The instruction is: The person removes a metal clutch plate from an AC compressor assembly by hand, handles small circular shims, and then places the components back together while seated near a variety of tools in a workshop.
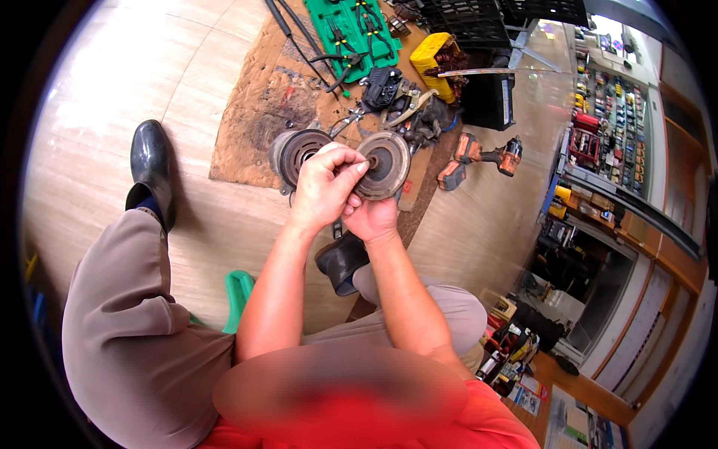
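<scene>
A round, worn metal clutch plate (pixel 391 169) with a dark ringed face is held up in front of me. My right hand (pixel 372 218) grips its lower edge from beneath, with the fingers partly hidden behind it. My left hand (pixel 323 183) is closed, its thumb and index finger pinched together at the hub; whatever is between the fingertips is too small to make out. Just left of the plate, a grooved metal pulley (pixel 291 156) on a round housing rests on the cardboard, partly covered by my left hand.
Stained cardboard (pixel 238 153) covers the floor ahead. Beyond are a green tool case (pixel 345 26) with pliers, a yellow bin (pixel 428 66), greasy metal parts (pixel 413 112) and a black box (pixel 488 105). An orange-black cordless impact driver (pixel 479 159) lies right. Shelves stand far right.
</scene>
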Action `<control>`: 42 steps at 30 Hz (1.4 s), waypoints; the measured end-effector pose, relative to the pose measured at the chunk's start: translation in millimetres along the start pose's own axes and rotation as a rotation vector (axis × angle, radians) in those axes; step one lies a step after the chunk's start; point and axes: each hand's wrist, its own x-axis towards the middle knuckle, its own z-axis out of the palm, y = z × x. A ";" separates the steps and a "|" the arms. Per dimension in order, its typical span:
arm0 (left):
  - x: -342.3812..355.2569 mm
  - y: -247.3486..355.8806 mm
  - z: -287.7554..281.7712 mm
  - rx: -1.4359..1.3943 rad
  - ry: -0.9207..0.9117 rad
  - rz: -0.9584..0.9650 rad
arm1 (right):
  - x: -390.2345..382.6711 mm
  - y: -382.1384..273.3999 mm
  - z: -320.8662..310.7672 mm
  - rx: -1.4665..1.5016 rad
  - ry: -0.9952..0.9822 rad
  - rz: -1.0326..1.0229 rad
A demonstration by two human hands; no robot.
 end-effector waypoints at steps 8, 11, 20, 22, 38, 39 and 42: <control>2.0 5.1 -6.0 0.061 -0.041 -0.172 | -1.9 2.8 -6.7 -0.035 0.003 0.011; 2.5 7.2 -5.9 0.082 -0.032 -0.192 | -2.5 2.5 -6.6 -0.022 0.031 0.036; 4.9 5.2 -8.7 0.016 -0.032 -0.107 | -2.9 2.0 -3.3 0.015 0.014 0.075; 5.1 0.1 -8.2 0.017 -0.024 -0.037 | -3.4 3.0 -2.5 0.012 0.006 0.066; -6.1 -21.2 14.7 0.252 0.124 0.230 | -2.9 1.3 -8.4 0.122 0.023 -0.026; -5.5 -27.4 14.3 0.365 0.130 0.366 | -1.5 2.5 -11.3 0.103 0.081 -0.063; -7.4 -31.0 21.0 0.527 0.177 0.512 | -0.6 5.1 -25.0 0.082 0.076 -0.165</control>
